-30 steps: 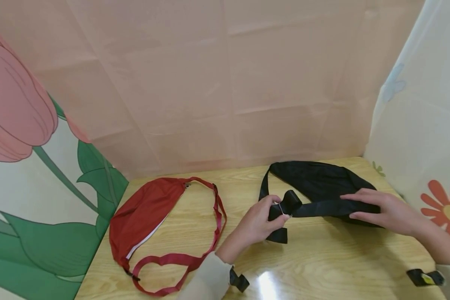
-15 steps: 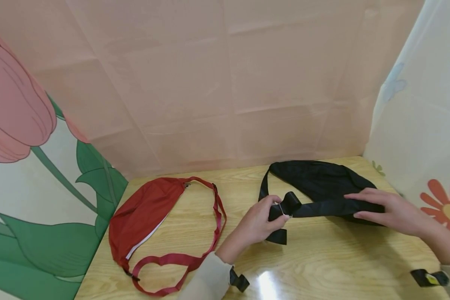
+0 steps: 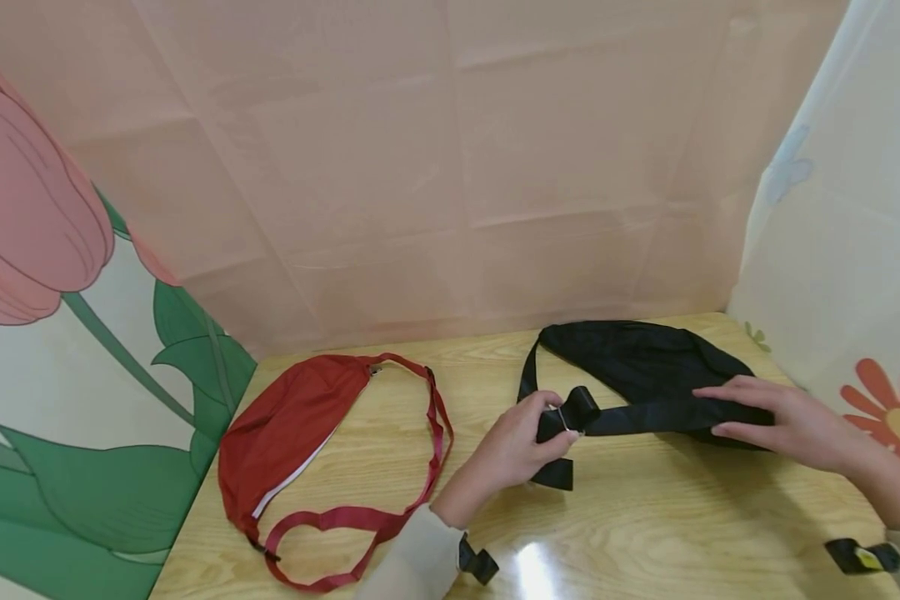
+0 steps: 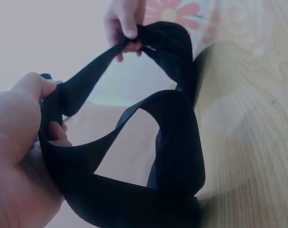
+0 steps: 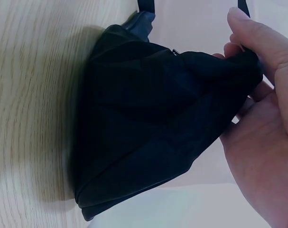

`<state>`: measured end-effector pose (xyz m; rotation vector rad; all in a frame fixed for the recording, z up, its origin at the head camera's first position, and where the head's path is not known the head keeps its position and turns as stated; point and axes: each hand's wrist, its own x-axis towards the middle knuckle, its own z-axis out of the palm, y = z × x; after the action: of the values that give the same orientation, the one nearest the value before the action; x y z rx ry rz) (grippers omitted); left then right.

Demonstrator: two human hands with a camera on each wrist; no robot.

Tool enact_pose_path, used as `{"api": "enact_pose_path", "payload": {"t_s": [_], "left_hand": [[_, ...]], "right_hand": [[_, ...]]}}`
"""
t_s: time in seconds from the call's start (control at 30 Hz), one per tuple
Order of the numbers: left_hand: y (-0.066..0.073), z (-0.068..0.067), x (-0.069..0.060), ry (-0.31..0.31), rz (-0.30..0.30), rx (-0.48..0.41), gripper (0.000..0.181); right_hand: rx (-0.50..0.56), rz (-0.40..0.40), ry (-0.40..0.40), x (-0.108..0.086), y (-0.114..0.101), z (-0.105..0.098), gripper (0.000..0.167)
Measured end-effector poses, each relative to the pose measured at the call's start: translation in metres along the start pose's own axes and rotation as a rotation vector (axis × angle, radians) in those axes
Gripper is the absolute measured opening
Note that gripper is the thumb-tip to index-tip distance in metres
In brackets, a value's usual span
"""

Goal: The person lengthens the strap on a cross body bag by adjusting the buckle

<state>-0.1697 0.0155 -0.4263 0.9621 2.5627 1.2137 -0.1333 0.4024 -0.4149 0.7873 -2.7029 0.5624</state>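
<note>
A black waist bag (image 3: 630, 358) lies at the right of the table, its near end lifted a little. My left hand (image 3: 517, 444) pinches the black strap at its metal buckle (image 3: 566, 419), and a loop of webbing stands up beside the fingertips. From there the strap (image 3: 630, 419) runs nearly straight to my right hand (image 3: 795, 421), which grips the near end of the bag where the strap joins it. The right wrist view shows thumb and fingers around that corner of the bag (image 5: 148, 109). In the left wrist view the strap (image 4: 129, 199) hangs in loops below the left hand.
On the left of the wooden table (image 3: 607, 533) lies a red waist bag (image 3: 292, 429), its red strap (image 3: 375, 517) spread out in loops. A pinkish sheet (image 3: 457, 167) hangs behind the table, with printed flower panels at both sides.
My right hand has shifted slightly to the right, along with the bag's near end. My left hand has barely moved and holds the buckle as before.
</note>
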Motion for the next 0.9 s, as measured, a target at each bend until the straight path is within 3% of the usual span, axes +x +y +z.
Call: {"api": "enact_pose_path", "payload": {"t_s": [0.57, 0.9], "left_hand": [[-0.001, 0.0, -0.001, -0.02, -0.027, -0.036, 0.054], [0.0, -0.002, -0.002, -0.023, -0.031, -0.042, 0.052]], "right_hand": [[-0.055, 0.045, -0.017, -0.005, 0.007, 0.001, 0.054], [-0.033, 0.064, -0.025, -0.013, 0.014, 0.002, 0.054]]}}
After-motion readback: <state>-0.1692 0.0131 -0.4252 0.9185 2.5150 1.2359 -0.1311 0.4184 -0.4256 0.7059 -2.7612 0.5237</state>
